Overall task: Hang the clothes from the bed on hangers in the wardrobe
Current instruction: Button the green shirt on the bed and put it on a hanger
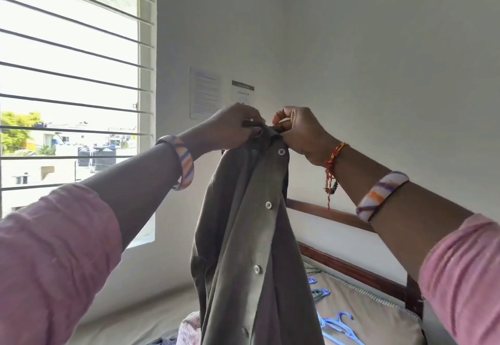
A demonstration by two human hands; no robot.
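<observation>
Both hands are raised in front of the wall, holding a grey-green shirt (pixel 243 236) up by its collar. The left hand (pixel 232 128) has its fingers curled over the collar's left side, a closed grip on the cloth. The right hand (pixel 300 131) pinches the collar's right side between thumb and bent fingers. The shirt hangs straight down from both grips above the bed (pixel 378 315), where blue hangers (pixel 338 325) lie near its right edge.
</observation>
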